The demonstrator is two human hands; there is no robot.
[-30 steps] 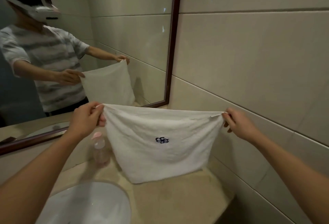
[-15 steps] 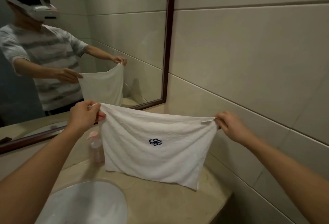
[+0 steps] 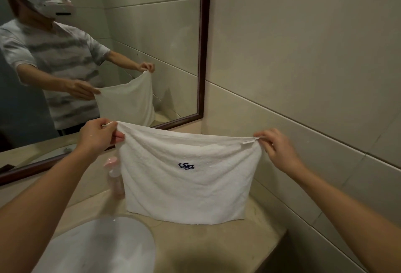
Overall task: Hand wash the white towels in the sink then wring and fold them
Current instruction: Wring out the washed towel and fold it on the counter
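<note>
Both hands, left (image 3: pixel 96 135) and right (image 3: pixel 276 150), are pinching the white towel's (image 3: pixel 186 177) top corners, stretching it beside the sink (image 3: pixel 97 246). Folding appears to be starting; washing and wringing cannot be confirmed.

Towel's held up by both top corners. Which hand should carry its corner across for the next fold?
Probably right. The right hand pinches its corner of the white towel over bare countertop; the left hand holds above the pink bottle and sink.

Dark-blue emblem (no readable letters) on white towel (image 3: pixel 186 177)
</note>
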